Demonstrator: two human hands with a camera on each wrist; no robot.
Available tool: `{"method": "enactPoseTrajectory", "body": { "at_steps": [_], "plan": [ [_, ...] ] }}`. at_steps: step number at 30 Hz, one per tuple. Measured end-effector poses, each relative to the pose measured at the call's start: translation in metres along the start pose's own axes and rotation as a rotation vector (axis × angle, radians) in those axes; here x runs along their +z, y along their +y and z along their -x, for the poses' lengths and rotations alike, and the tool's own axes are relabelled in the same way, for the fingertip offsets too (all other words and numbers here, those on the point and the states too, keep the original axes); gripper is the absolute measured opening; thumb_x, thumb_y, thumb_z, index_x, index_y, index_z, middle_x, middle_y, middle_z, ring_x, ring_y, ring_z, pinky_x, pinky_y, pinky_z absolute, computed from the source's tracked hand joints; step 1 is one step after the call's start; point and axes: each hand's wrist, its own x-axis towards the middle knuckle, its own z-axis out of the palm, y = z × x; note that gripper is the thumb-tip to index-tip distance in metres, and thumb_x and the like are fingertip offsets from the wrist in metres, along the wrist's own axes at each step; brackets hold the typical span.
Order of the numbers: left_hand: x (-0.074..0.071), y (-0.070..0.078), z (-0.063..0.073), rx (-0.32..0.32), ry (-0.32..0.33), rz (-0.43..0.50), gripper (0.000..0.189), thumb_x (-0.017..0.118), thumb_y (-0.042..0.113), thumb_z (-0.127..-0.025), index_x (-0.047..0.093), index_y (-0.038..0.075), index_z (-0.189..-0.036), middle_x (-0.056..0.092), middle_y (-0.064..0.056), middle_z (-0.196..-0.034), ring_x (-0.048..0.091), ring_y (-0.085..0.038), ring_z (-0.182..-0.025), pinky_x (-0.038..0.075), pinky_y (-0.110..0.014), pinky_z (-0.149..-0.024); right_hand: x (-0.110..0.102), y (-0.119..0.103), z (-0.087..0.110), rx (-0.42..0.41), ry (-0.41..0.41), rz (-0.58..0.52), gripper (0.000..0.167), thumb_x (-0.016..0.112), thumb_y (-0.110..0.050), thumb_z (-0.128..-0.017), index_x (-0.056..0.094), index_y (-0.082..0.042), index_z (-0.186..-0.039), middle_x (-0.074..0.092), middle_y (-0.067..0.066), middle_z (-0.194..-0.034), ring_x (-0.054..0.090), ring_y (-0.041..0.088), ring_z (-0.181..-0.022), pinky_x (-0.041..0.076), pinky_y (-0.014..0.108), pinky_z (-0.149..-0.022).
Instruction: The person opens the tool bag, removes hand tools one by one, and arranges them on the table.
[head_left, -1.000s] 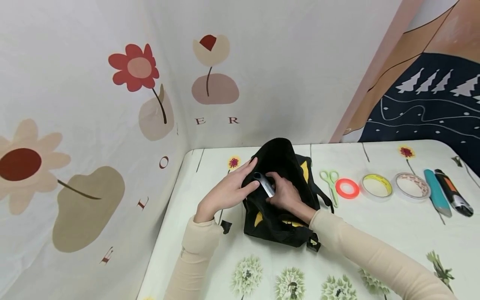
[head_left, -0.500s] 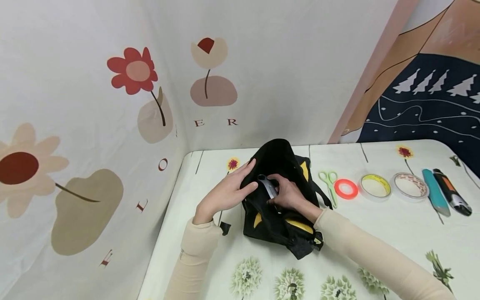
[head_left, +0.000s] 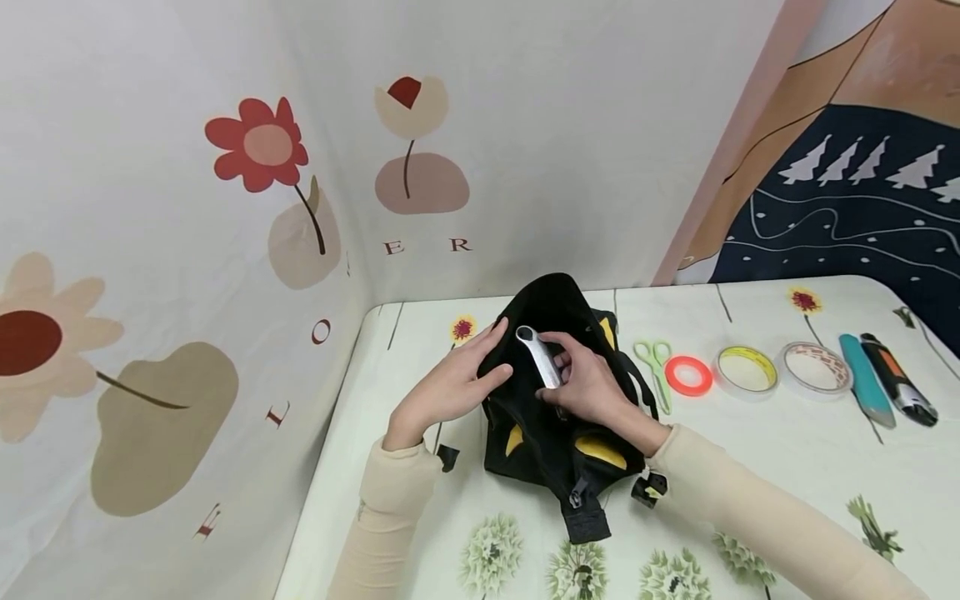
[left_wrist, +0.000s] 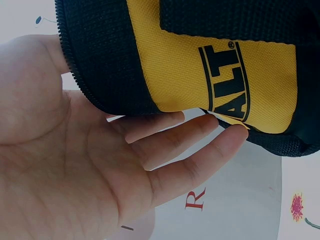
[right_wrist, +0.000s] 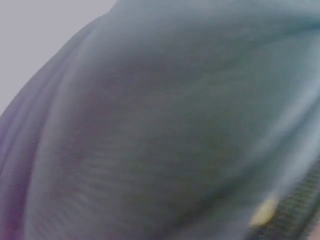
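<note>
A black and yellow tool bag (head_left: 525,442) stands on the table with its mouth spread wide. My left hand (head_left: 453,387) rests against the bag's left rim, thumb over the edge. In the left wrist view, the fingers of that hand (left_wrist: 100,155) lie fairly straight along the yellow side (left_wrist: 175,75), under the zipper edge. At the bag's mouth my right hand (head_left: 592,383) pinches a silver elongated tool with a round, hole-like end (head_left: 538,354); its lower part is hidden. The right wrist view shows only blurred grey fabric (right_wrist: 150,125).
Right of the bag lie green scissors (head_left: 658,375), a red tape roll (head_left: 688,376), a yellow-cored clear tape roll (head_left: 772,371), another clear tape roll (head_left: 846,367), a teal cutter (head_left: 866,379) and a black-orange cutter (head_left: 900,379). A patterned cloth wall (head_left: 562,192) stands behind.
My right hand has raised the silver tool from inside the bag, so more of it shows. The bag's front flap has dropped toward me. The left hand keeps its place on the rim.
</note>
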Motion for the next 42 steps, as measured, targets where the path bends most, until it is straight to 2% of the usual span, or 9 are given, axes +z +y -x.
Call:
{"method": "enactPoseTrajectory", "body": {
  "at_steps": [8, 16, 26, 32, 36, 42],
  "plan": [
    [0.0, -0.001, 0.0, -0.007, 0.007, 0.002, 0.074, 0.057, 0.029, -0.117, 0.02, 0.006, -0.178, 0.02, -0.017, -0.183, 0.019, -0.037, -0.17, 0.02, -0.057, -0.136, -0.014, -0.011, 0.011, -0.078, 0.097, -0.066, 0.083, 0.094, -0.002, -0.082, 0.059, -0.01, -0.156, 0.072, 0.016, -0.111, 0.067, 0.021, -0.085, 0.053, 0.033, -0.075],
    [0.0, -0.002, 0.001, -0.009, 0.01, 0.013, 0.074, 0.057, 0.029, -0.117, 0.02, 0.006, -0.177, 0.02, -0.017, -0.183, 0.018, -0.035, -0.17, 0.019, -0.057, -0.136, -0.028, -0.018, 0.018, -0.128, 0.126, -0.075, 0.082, 0.093, -0.003, -0.083, 0.057, -0.008, -0.156, 0.071, 0.019, -0.115, 0.066, 0.025, -0.09, 0.051, 0.031, -0.072],
    [0.001, -0.002, 0.0, -0.006, 0.003, 0.013, 0.074, 0.056, 0.03, -0.118, 0.019, 0.006, -0.177, 0.019, -0.016, -0.184, 0.017, -0.035, -0.171, 0.018, -0.057, -0.137, -0.051, -0.021, 0.03, -0.119, 0.198, -0.107, 0.081, 0.091, -0.002, -0.085, 0.057, -0.01, -0.158, 0.069, 0.019, -0.115, 0.063, 0.029, -0.095, 0.048, 0.025, -0.066],
    [0.001, -0.003, 0.0, -0.002, -0.005, 0.017, 0.075, 0.056, 0.032, -0.118, 0.018, 0.006, -0.178, 0.017, -0.016, -0.184, 0.015, -0.035, -0.171, 0.018, -0.056, -0.137, -0.065, -0.017, 0.036, -0.062, 0.226, -0.129, 0.084, 0.09, -0.001, -0.087, 0.053, -0.011, -0.162, 0.069, 0.021, -0.12, 0.061, 0.03, -0.099, 0.048, 0.023, -0.063],
    [0.001, -0.002, 0.001, -0.002, -0.007, 0.013, 0.075, 0.056, 0.032, -0.118, 0.018, 0.006, -0.178, 0.017, -0.016, -0.184, 0.015, -0.035, -0.171, 0.018, -0.056, -0.137, -0.073, -0.011, 0.039, -0.042, 0.231, -0.13, 0.088, 0.091, -0.001, -0.087, 0.05, -0.011, -0.164, 0.069, 0.022, -0.123, 0.062, 0.026, -0.097, 0.05, 0.023, -0.066],
    [0.001, -0.001, 0.001, 0.002, -0.007, 0.01, 0.074, 0.055, 0.031, -0.118, 0.018, 0.006, -0.177, 0.017, -0.016, -0.184, 0.015, -0.036, -0.171, 0.018, -0.057, -0.136, -0.087, -0.001, 0.048, -0.062, 0.259, -0.152, 0.089, 0.09, 0.003, -0.087, 0.05, -0.012, -0.165, 0.07, 0.022, -0.121, 0.062, 0.01, -0.09, 0.052, 0.02, -0.064]
  ]
}}
